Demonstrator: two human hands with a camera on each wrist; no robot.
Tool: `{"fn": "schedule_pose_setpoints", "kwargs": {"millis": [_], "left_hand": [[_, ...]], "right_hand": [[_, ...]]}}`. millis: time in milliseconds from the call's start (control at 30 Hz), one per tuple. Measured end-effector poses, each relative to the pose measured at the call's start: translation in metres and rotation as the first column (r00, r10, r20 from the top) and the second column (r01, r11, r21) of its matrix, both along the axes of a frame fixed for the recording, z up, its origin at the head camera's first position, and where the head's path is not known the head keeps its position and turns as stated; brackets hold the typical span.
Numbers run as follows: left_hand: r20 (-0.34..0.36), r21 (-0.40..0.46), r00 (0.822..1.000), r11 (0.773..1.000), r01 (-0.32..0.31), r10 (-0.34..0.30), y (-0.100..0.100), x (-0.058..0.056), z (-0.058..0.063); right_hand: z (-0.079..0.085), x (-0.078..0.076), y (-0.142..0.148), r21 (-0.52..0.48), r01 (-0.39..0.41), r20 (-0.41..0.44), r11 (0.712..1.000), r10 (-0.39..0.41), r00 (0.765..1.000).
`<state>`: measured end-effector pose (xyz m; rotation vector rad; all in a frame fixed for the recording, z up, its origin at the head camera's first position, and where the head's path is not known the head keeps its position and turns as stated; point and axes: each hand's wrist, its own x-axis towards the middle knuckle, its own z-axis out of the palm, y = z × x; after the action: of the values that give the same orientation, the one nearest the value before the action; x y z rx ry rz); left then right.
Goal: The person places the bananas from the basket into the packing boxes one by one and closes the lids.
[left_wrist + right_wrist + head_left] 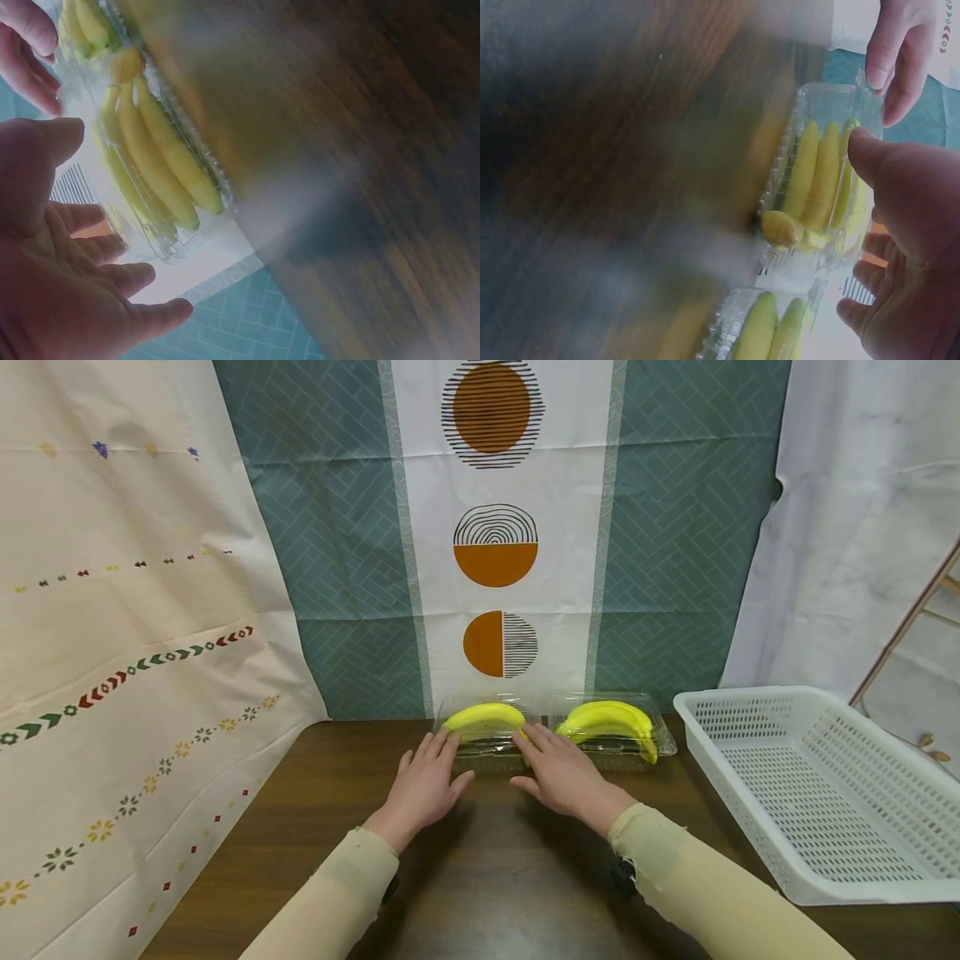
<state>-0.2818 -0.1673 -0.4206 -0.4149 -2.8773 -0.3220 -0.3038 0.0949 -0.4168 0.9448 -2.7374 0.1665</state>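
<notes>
Two clear plastic clamshell boxes stand side by side at the back of the table, the left box (pixel 491 765) and the right box (pixel 618 762). Yellow bananas (pixel 486 718) fill the left one, and more bananas (pixel 609 718) lie in the other. My left hand (pixel 423 787) reaches to the left box's near left side, its fingers spread and straight. Extended likewise, my right hand (pixel 566 774) has its fingertips by that box's right end. Both wrist views show bananas (pixel 154 150) under the transparent lid, palms facing the box. Whether the fingertips touch the plastic, I cannot tell.
A white perforated basket (pixel 780 810) stands at the table's right side, beside the right box. Behind the boxes hangs a teal and white curtain (pixel 337 568). Patterned cream cloth (pixel 150 635) borders the left side of the brown wooden table (pixel 495 885).
</notes>
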Motion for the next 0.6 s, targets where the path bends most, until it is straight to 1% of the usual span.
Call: {"fn": "schedule_pose_setpoints", "kwargs": {"millis": [267,600], "left_hand": [[0.007,0.013,1.000,1.000,-0.001,0.001,0.0004,-0.0063,-0.0003],[0.027,0.015,1.000,1.000,-0.007,0.006,0.0025,-0.0106,0.0006]], "right_hand": [[0.0037,-0.0027,0.0000,0.004,0.002,0.004,1.000,-0.002,1.000],[0.0047,-0.0059,-0.0001,0.002,0.016,0.021,1.000,-0.016,1.000]]}}
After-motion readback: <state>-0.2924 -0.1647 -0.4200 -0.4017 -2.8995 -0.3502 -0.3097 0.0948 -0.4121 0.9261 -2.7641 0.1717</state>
